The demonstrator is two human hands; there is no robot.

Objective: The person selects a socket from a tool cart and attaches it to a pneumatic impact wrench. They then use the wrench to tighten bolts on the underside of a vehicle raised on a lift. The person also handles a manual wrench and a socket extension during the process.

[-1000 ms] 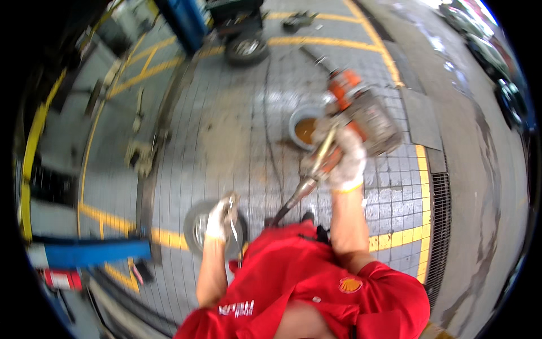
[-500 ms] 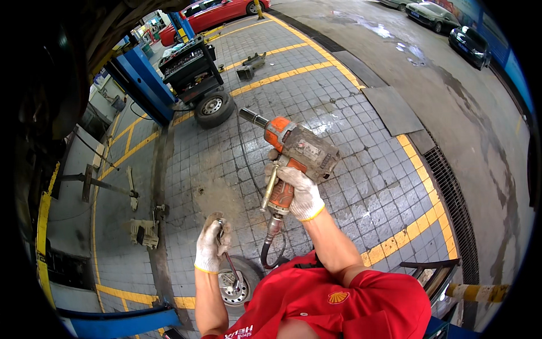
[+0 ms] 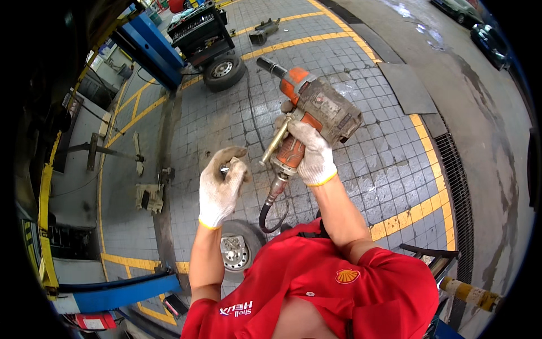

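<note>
The right hand (image 3: 314, 153) grips a power wrench (image 3: 326, 107) slanting forward-left; the left hand (image 3: 219, 187), left of it, curls around a metal piece (image 3: 224, 169).

Two hands (image 3: 217, 189) (image 3: 314, 155), one impact wrench (image 3: 324, 107)

Wide fisheye view within a black, rounded border; the yellow floor line (image 3: 428, 148) bows toward the rim. Light, apparently daylight from the upper right, glares white off the wet pavement (image 3: 474, 147) and lays a soft sheen on the tiles (image 3: 367, 175). My gloved right hand (image 3: 313, 152) appears crisp; the left margin sinks into shadow.
</note>
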